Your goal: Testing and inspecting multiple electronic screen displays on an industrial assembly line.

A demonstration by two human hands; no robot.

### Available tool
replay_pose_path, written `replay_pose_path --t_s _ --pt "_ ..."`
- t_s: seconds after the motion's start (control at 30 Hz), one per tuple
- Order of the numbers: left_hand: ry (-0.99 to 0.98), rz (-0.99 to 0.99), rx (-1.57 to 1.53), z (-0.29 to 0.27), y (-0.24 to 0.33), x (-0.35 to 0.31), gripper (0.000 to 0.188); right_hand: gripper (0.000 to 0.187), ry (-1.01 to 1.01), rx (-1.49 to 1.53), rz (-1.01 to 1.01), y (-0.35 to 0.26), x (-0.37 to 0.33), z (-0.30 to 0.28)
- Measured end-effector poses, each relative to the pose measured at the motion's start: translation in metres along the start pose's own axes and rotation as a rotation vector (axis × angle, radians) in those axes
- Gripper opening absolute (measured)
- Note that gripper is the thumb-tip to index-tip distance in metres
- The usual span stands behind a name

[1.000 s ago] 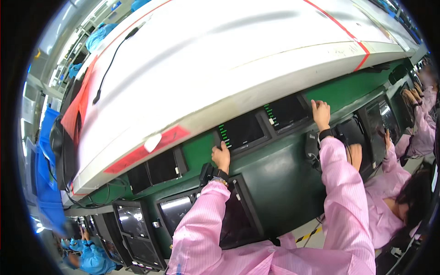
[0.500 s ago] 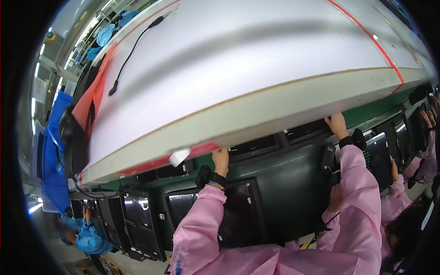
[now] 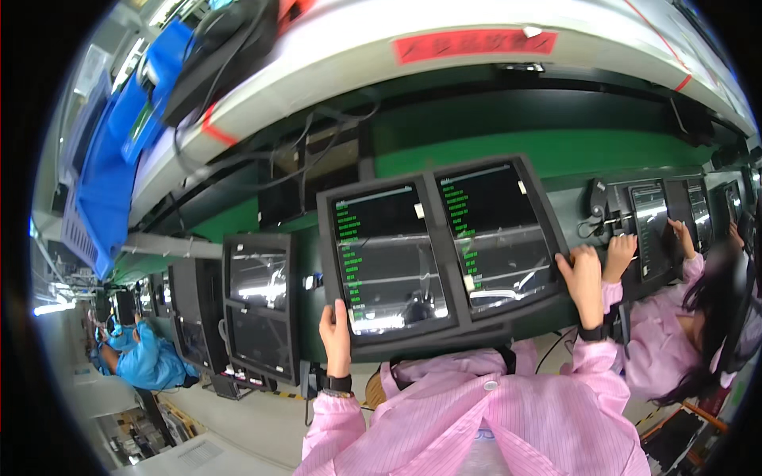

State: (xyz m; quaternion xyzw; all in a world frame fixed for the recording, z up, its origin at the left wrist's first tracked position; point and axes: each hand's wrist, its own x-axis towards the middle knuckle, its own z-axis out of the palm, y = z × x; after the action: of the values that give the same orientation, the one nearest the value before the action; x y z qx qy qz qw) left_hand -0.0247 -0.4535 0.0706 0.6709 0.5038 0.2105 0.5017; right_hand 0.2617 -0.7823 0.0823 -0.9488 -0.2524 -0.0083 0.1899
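Note:
Between my hands is a black two-bay tray (image 3: 431,238) bearing two dark tablet-like screens, the left screen (image 3: 389,278) and the right screen (image 3: 508,266). Both show columns of green text and reflect the ceiling lights; a small white sticker is on each. My left hand (image 3: 335,339) is closed on the tray's lower left edge, thumb on top. At the right edge my right hand (image 3: 583,282) grips with fingers bent over the rim. The undersides of both grips are hidden. A dark band circles each wrist.
Another tray (image 3: 262,305) with two screens stands to the left. A shelf (image 3: 333,59) with a red label and hanging cables crosses above the green bench (image 3: 476,143). Close on the right are a co-worker's hand (image 3: 619,258) and more screens (image 3: 651,230). Blue bins (image 3: 99,214) stand far left.
The view has tipped down from the shelf top. The tray, earlier partly hidden under the shelf edge between my hands, is now nearer me and fully visible, still held on both sides.

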Motion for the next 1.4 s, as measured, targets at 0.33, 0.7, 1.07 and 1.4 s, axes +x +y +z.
replay_pose_path --t_s 0.33,0.7,1.07,1.4 --pt "0.083 0.456 0.539 -0.084 -0.126 -0.034 0.025 0.021 0.075 0.052 0.138 -0.036 -0.153 0.100" --pt "-1.055 1.350 0.611 0.047 -0.055 0.037 0.032 0.018 0.441 0.643 0.490 -0.033 -0.190 0.092" --pt "-1.453 1.495 0.847 0.099 -0.021 0.051 0.038 0.043 0.541 0.955 0.852 -0.056 -0.274 0.111" --pt "-2.087 0.784 1.143 0.127 -0.005 0.068 0.038 0.034 0.595 0.981 0.768 -0.067 -0.266 0.096"
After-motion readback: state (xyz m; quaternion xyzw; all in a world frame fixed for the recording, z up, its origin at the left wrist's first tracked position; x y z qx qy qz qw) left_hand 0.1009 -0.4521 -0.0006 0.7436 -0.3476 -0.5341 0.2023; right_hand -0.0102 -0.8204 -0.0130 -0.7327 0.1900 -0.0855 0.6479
